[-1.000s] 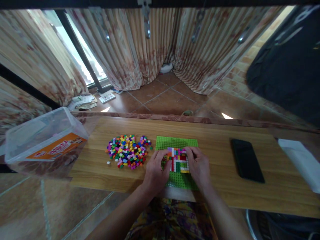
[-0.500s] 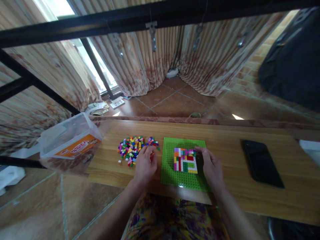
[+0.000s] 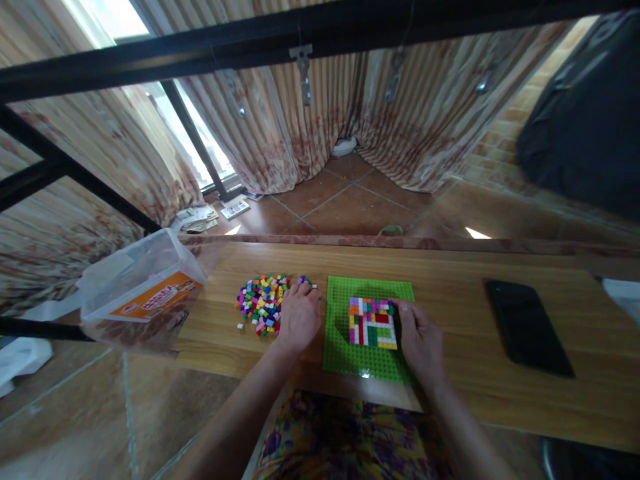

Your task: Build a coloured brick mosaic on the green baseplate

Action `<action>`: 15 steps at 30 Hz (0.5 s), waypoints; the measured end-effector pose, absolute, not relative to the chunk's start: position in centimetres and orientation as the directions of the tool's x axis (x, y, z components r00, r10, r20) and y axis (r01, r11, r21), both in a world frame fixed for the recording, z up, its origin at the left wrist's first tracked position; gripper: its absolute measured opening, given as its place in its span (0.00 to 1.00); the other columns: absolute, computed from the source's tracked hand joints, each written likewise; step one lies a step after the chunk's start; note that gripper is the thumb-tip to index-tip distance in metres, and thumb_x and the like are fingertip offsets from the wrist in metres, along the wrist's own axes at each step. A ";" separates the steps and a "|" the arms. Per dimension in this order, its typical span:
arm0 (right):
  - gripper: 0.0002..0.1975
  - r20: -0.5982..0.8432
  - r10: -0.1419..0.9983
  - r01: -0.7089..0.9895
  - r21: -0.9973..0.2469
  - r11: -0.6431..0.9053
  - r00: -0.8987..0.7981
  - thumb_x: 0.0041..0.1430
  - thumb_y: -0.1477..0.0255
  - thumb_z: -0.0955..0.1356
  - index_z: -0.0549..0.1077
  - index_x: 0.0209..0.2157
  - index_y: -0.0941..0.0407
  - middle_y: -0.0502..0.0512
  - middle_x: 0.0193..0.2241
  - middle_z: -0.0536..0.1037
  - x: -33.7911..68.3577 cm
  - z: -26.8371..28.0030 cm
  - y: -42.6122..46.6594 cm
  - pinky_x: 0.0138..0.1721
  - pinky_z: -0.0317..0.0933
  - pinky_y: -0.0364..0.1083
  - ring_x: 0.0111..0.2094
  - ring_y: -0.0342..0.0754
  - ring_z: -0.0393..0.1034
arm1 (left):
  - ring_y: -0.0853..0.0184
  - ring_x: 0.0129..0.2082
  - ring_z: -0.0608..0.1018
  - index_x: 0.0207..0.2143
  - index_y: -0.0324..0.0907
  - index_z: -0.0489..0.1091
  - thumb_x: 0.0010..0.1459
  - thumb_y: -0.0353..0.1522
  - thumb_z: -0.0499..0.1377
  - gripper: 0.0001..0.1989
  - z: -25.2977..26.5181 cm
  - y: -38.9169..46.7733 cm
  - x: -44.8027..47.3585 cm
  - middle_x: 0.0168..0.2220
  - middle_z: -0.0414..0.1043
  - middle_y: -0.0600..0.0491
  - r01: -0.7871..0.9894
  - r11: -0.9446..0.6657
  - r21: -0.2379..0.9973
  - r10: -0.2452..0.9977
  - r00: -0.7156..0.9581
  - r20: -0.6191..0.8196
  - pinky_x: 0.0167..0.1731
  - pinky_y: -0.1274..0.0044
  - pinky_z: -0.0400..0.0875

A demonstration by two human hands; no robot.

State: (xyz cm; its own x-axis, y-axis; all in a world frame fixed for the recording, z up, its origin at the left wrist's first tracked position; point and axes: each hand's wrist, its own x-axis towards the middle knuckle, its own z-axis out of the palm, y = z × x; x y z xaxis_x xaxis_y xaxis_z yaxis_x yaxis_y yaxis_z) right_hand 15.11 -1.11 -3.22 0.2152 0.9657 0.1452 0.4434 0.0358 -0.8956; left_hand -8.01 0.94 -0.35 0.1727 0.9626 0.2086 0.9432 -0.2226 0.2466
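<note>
A square panel of small coloured building bricks [image 3: 373, 323] sits on the green baseplate [image 3: 337, 357]. My right hand [image 3: 423, 339] is at the panel's upper right edge, thumb and forefinger close together there and the other fingers curled. Whether a brick is between those fingertips cannot be seen. To the left of the baseplate, my left hand [image 3: 301, 317] reaches palm down over a small cluster of loose bricks [image 3: 303, 280], its fingers bent together and the tips partly hidden. Beside it lies a larger pile of mixed bricks [image 3: 261, 300].
A clear plastic tub [image 3: 143, 273] with an orange label stands at the table's left end. A black phone-like slab [image 3: 527, 327] lies on the wooden table [image 3: 460, 293] at right. A dark metal bar [image 3: 240, 47] crosses above, before striped curtains [image 3: 280, 127].
My left hand has moved right and forward, turning palm down over the small brick cluster. My right hand has shifted slightly down, its fingers closing in at the panel's edge.
</note>
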 end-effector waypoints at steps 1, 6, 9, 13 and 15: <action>0.22 0.148 0.965 0.444 -0.895 0.038 0.216 0.65 0.58 0.59 0.78 0.39 0.56 0.56 0.38 0.80 15.1 -3.3 -1.1 0.42 0.63 0.47 0.39 0.50 0.73 | 0.59 0.39 0.74 0.31 0.42 0.72 0.58 0.25 0.55 0.07 -0.3 0.8 -7.9 0.34 0.73 0.48 0.935 -0.229 0.271 0.961 0.172 0.218 0.43 0.67 0.67; 0.21 0.151 0.965 0.447 -0.894 0.041 0.214 0.66 0.59 0.58 0.78 0.40 0.56 0.56 0.38 0.79 15.1 -3.5 -1.1 0.42 0.63 0.46 0.39 0.49 0.72 | 0.64 0.35 0.76 0.33 0.43 0.71 0.56 0.25 0.56 0.06 0.2 -0.4 -6.7 0.32 0.75 0.52 0.833 -0.241 0.499 0.956 0.114 0.271 0.39 0.71 0.68; 0.21 0.153 0.966 0.445 -0.894 0.045 0.209 0.66 0.59 0.58 0.78 0.40 0.56 0.56 0.37 0.79 15.1 -3.4 -1.1 0.42 0.63 0.46 0.39 0.49 0.72 | 0.65 0.32 0.76 0.33 0.43 0.71 0.56 0.25 0.57 0.05 1.0 -1.1 -5.5 0.30 0.76 0.54 0.758 -0.273 0.592 0.944 0.092 0.318 0.37 0.72 0.68; 0.21 0.165 0.965 0.433 -0.899 0.063 0.203 0.66 0.59 0.59 0.78 0.39 0.56 0.56 0.37 0.79 15.0 -3.2 -1.0 0.42 0.63 0.46 0.38 0.49 0.72 | 0.64 0.34 0.76 0.33 0.44 0.72 0.57 0.27 0.57 0.05 2.2 -1.5 -3.7 0.32 0.77 0.54 0.703 -0.359 0.615 0.919 0.151 0.364 0.40 0.70 0.66; 0.21 0.170 0.965 0.421 -0.904 0.072 0.201 0.66 0.59 0.59 0.78 0.39 0.56 0.56 0.37 0.79 14.9 -3.2 -1.0 0.42 0.63 0.47 0.38 0.49 0.72 | 0.64 0.36 0.76 0.34 0.44 0.73 0.58 0.28 0.58 0.05 2.4 -1.4 -2.7 0.34 0.78 0.54 0.686 -0.398 0.609 0.905 0.187 0.381 0.41 0.69 0.65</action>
State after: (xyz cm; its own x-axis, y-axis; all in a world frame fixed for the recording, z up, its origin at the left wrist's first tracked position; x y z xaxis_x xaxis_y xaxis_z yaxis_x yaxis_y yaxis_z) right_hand 14.93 -1.03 -3.18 0.2006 0.9648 0.1699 0.4212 0.0716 -0.9042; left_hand -2.75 -1.44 2.38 0.1872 0.9055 0.3808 0.6861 -0.3980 0.6090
